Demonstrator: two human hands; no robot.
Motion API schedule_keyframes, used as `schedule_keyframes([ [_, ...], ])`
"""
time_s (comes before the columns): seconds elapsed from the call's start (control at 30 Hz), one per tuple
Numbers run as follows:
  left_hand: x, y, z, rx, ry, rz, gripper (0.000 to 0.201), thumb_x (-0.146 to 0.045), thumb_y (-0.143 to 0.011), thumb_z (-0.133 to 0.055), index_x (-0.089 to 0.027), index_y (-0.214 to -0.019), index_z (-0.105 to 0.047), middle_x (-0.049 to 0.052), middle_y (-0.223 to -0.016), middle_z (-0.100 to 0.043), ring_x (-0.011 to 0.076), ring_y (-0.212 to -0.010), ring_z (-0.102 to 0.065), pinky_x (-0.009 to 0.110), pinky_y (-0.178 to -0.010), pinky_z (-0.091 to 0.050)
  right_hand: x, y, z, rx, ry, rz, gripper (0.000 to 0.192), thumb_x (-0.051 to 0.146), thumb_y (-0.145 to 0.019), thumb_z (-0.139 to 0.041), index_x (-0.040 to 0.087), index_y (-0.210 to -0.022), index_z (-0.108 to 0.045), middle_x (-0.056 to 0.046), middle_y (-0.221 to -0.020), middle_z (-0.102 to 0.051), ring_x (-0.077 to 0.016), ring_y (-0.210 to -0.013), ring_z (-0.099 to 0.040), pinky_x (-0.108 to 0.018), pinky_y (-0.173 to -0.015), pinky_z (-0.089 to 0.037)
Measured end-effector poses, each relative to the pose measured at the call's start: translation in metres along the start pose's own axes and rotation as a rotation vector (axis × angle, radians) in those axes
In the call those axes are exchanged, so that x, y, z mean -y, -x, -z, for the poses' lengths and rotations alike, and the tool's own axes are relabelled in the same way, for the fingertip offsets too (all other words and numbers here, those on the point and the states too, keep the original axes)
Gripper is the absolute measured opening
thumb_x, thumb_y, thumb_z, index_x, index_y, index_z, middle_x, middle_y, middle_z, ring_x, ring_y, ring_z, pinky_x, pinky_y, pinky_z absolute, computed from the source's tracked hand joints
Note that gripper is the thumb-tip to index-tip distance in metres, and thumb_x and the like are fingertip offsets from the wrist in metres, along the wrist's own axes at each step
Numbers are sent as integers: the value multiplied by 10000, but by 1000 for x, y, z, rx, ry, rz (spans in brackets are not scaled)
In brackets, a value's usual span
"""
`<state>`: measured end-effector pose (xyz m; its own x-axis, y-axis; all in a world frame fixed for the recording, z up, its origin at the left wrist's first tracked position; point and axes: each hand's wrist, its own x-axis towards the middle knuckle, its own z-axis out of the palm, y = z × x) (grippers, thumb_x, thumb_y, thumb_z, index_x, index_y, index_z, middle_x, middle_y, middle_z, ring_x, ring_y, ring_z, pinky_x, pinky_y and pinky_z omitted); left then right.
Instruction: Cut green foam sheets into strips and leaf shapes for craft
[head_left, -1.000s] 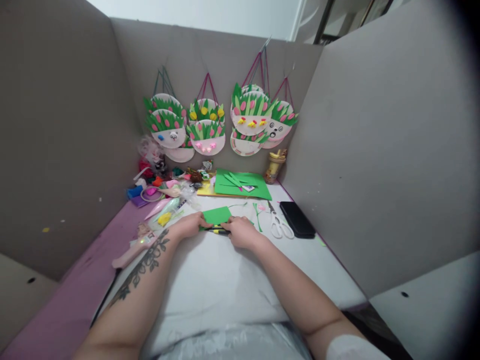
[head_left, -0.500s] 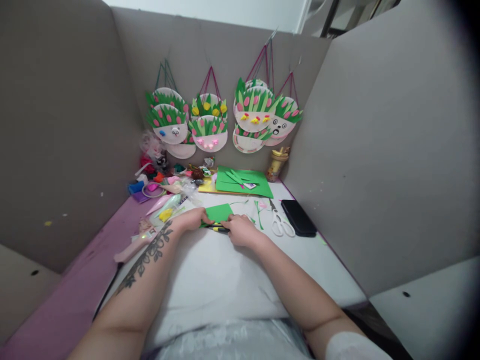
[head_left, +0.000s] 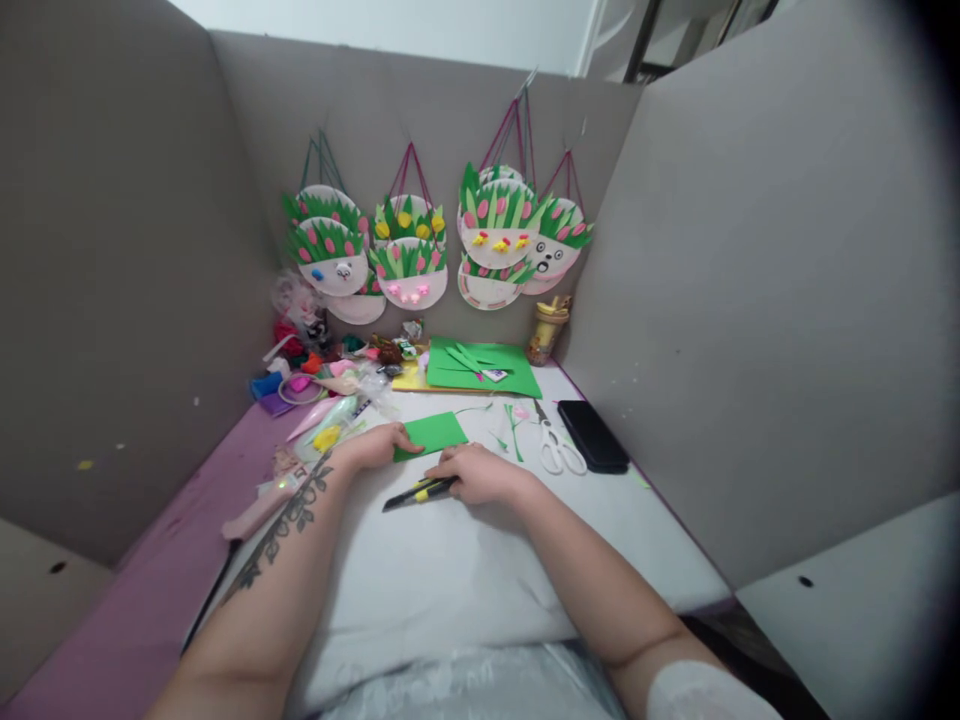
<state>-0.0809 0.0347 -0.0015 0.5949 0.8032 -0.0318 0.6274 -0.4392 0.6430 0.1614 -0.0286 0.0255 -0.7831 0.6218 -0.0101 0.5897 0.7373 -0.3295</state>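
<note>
on the white table (head_left: 450, 560) between grey partitions (head_left: 750, 300), left hand (head_left: 373, 446) flat on green sheet (head_left: 430, 433), right hand (head_left: 474, 473) gripping cutter (head_left: 416, 492).

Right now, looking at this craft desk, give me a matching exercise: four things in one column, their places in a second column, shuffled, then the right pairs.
Things:
1. green sheet
2. scissors
3. phone
4. knife

Places:
A. by the right partition, right of the scissors
B. under the left hand, at its left edge
C. at the right hand, pointing left
D. between the cut green stems and the phone

Pairs: 1-B, 2-D, 3-A, 4-C
</note>
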Motion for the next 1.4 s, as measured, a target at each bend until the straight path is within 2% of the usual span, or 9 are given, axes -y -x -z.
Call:
schedule_keyframes([
  [0.1,4,1,3,-17,34,93,411,-183,-638,-468,-233,-944,-738,33,-923,-701,207,-812,-580,297,-811,-424,-31,17,14,-103,-151,-92,510,132,-735,-540,242,-1229,-607,-52,-1073,-635,-195,-967,-572,-260,-851,-405],
  [0.23,-5,4,0,-7,-97,150,366,-273,-730,-477,-202,-1025,-681,66,-998,-681,213,-870,-600,286,-793,-434,-69,26,19,-360,-19,-599,480,205,-781,-529,208,-1260,-571,-101,-1125,-608,-239,-984,-569,-305,-837,-417],
  [0.33,-22,4,-11,-48,-324,118,324,-337,-711,-568,-180,-984,-647,93,-962,-660,232,-858,-590,291,-752,-430,-84,23,12,-322,115,-859,462,211,-782,-525,231,-1240,-580,-127,-1120,-599,-269,-958,-579,-340,-790,-426],
  [0.47,-38,1,-24,-131,-495,237,202,-260,-795,-457,-166,-866,-621,114,-888,-653,226,-801,-596,290,-686,-409,-88,16,4,-362,192,-965,431,225,-809,-511,214,-1236,-571,-149,-1138,-583,-299,-1040,-530,-373,-819,-413],
  [0.7,-30,-3,-24,-279,-379,312,142,-190,-785,-439,-183,-742,-574,78,-799,-651,196,-738,-578,270,-644,-367,-74,1,-10,-666,29,-664,382,240,-792,-554,199,-1166,-622,-118,-1165,-574,-268,-1083,-484,-390,-935,-366],
  [0.8,-36,-4,-25,-390,-134,243,135,-247,-787,-439,-188,-714,-536,27,-712,-611,165,-674,-536,250,-609,-352,-63,-10,-19,-778,-357,-526,309,255,-765,-562,152,-1039,-660,-80,-907,-622,-190,-841,-554,-321,-810,-433],
  [0.93,-50,-7,-36,-381,65,98,216,-355,-804,-428,-192,-680,-499,-13,-635,-547,149,-615,-479,243,-564,-315,-44,-24,-30,-682,-983,-370,313,395,-706,-633,146,-894,-656,31,-581,-534,-108,-511,-454,-233,-512,-376],
  [1.1,-53,-6,-38,-334,58,34,256,-371,-794,-451,-197,-612,-497,-8,-605,-538,154,-603,-453,252,-568,-286,-38,-25,-22,-827,-1233,-416,311,415,-600,-714,164,-548,-536,49,-429,-461,-74,-412,-376,-213,-421,-273],
  [1.4,-50,-4,-26,-624,361,135,280,-436,-758,-520,-178,-656,-558,-19,-603,-531,132,-579,-447,238,-546,-308,-46,-12,1,-1154,-1625,-417,365,360,-525,-755,205,-734,-498,24,-627,-639,-92,-519,-559,-180,-467,-380],
])
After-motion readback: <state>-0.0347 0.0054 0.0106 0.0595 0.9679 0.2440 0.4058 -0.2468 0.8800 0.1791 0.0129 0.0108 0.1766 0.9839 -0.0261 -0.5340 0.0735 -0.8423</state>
